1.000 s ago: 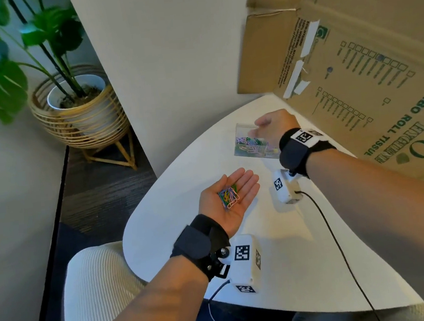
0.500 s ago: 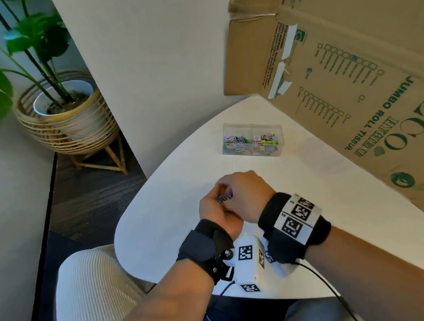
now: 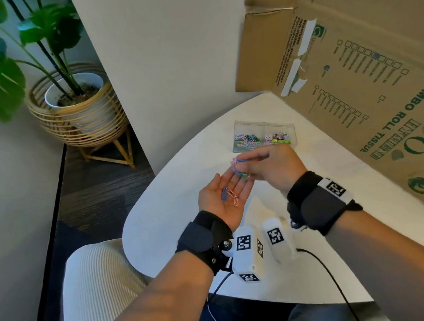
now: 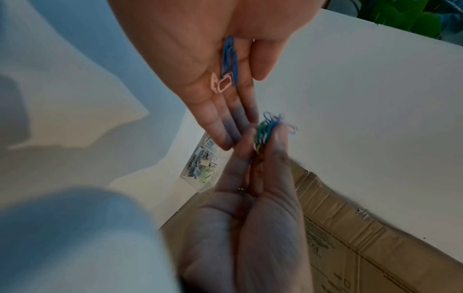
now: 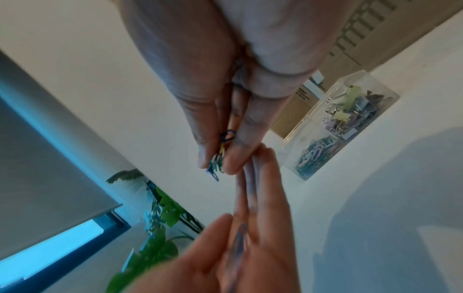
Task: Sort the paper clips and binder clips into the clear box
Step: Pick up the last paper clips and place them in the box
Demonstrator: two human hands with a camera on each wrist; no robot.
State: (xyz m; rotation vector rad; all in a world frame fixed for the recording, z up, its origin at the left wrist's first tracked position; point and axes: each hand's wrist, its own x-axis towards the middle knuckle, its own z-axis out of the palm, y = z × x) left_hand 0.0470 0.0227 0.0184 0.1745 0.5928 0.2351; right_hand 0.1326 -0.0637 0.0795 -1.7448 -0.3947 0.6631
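White rounded desk [image 3: 176,231] against beige wall [image 3: 169,48]; potted plant [image 3: 75,96] on dark floor [image 3: 100,191]; cardboard box [image 3: 352,69] right.

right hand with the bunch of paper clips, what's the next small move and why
Probably carry the bunch pinched in the right hand to the clear box, left side, where paper clips already lie. Two clips wait on the open left hand.

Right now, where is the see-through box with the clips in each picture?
Head view: the clear box sits mid-table, just beyond the right hand.
Left wrist view: the box peeks out at centre-left, partly hidden by the right hand.
Right wrist view: the box is at right, in full view.
Shared landmark: the cardboard carton standing beside it.
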